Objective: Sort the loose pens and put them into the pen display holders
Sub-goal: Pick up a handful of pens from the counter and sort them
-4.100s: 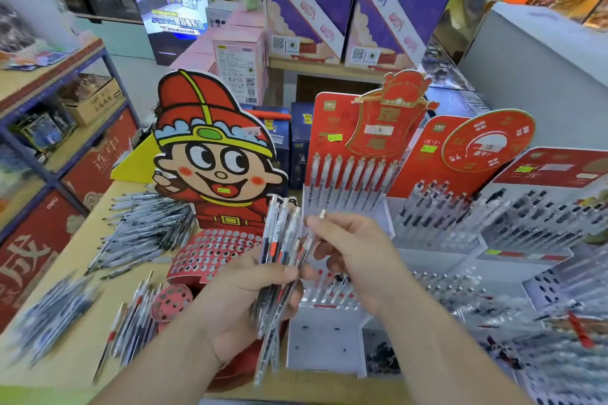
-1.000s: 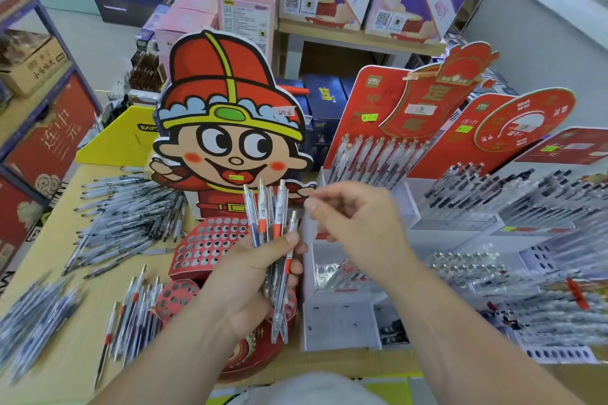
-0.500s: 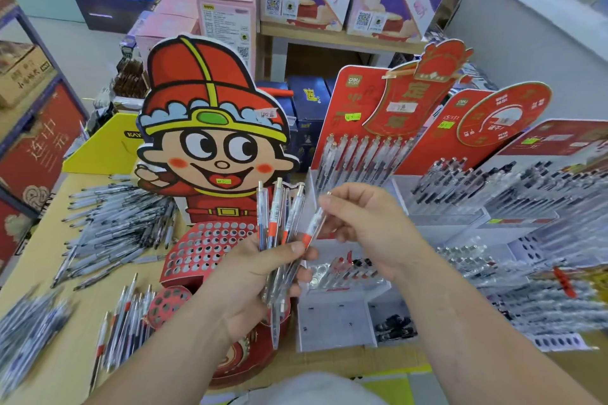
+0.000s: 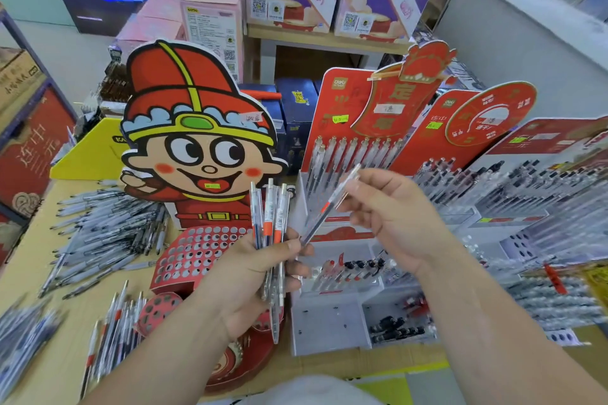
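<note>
Left hand (image 4: 250,276) is raised over the front edge of the tabletop (image 4: 26,256), fingers and thumb wrapped round a bundle of pens (image 4: 271,233). The bundle stands near upright, clicker ends uppermost, its lower ends projecting below the palm. The barrels are clear, several with orange-red grips. Right hand (image 4: 391,217) is level with the left and just to its right, pinching a single pen (image 4: 329,207) between thumb and fingertips, the remaining fingers loosely curled. This pen is tilted, upper end leaning right; its lower tip lies at the left hand's fingertips, and contact there cannot be determined. Directly behind the left hand stands a cartoon-figure holder (image 4: 197,250), its red perforated tiers showing open holes. To its right stands a white tiered holder (image 4: 329,322) with a red backing card (image 4: 342,102); a row of pens (image 4: 355,151) fills its top tier, and a few pens lie in the lower tiers. Further holders (image 4: 493,187), stocked with dark-capped pens, occupy the right side of the tabletop. A heap of loose pens (image 4: 105,233) lies toward the left edge of the tabletop beside the cartoon-figure holder. A smaller group of pens (image 4: 112,329) lies nearer the front edge. A blurred cluster (image 4: 23,339) lies at the front-left corner, its detail not legible.
</note>
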Available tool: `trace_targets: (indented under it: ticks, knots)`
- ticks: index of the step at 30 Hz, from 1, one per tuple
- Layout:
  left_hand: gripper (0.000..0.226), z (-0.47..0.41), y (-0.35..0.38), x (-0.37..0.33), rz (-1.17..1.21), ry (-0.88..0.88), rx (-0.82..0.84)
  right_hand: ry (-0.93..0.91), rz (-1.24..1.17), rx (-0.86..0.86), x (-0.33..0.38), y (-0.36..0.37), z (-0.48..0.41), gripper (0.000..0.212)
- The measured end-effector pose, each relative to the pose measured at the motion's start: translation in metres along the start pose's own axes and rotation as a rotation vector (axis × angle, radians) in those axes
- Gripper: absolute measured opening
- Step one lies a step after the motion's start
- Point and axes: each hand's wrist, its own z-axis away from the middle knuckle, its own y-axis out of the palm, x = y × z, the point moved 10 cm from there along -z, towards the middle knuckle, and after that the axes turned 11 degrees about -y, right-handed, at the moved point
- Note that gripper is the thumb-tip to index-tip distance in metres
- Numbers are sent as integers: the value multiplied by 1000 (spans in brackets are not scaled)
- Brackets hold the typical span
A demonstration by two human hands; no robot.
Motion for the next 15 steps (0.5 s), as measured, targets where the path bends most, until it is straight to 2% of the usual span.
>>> trace_targets:
  ticks: [4, 7, 9, 13, 15]
  knots:
    - [14, -5, -18, 4, -32, -9, -131, -282, 223, -195, 42, -36, -12, 16]
    - [10, -7, -27, 6, -16, -8, -183, -453, 422, -277, 64, -40, -14, 12]
    - [15, -7, -29, 5, -16, 1, -201, -486, 521, -293, 65, -36, -16, 3]
    - [34, -5, -29, 2, -13, 15, -199, -487, 706, -288, 59, -28, -20, 11]
    - [31, -4, -31, 3, 9, 11, -199, -483, 741, -269, 56, -23, -21, 10]
